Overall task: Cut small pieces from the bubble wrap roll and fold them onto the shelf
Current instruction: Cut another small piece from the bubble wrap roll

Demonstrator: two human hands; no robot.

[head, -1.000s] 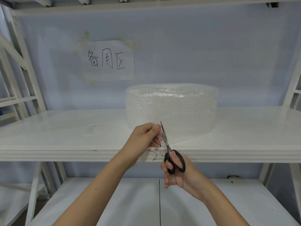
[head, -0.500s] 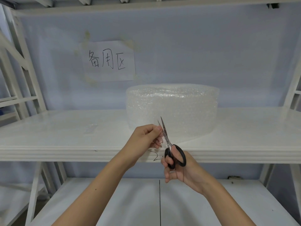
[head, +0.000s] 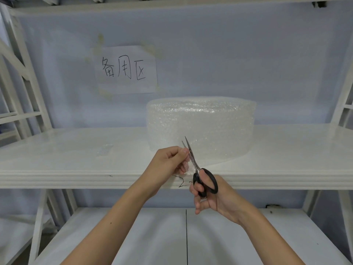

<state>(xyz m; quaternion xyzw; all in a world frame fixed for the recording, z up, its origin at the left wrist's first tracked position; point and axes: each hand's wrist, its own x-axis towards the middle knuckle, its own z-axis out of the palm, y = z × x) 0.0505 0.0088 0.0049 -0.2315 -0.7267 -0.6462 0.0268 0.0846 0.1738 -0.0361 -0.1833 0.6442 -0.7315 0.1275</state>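
A wide roll of clear bubble wrap (head: pixel 202 123) stands upright on the white shelf (head: pixel 66 155), its loose end trailing forward to the shelf's front edge. My left hand (head: pixel 168 163) pinches that loose end just in front of the roll. My right hand (head: pixel 210 196) grips black-handled scissors (head: pixel 198 169), blades pointing up and slightly parted around the wrap beside my left fingers. A small folded piece of bubble wrap (head: pixel 104 150) lies flat on the shelf to the left.
A paper sign with handwritten characters (head: pixel 125 69) is taped to the blue back wall. A lower white shelf (head: pixel 152 236) lies below my arms. White frame uprights (head: pixel 26 73) stand on both sides.
The scissors have pushed upward and away through the wrap, blades opening slightly. My left hand keeps its pinch and has hardly moved.
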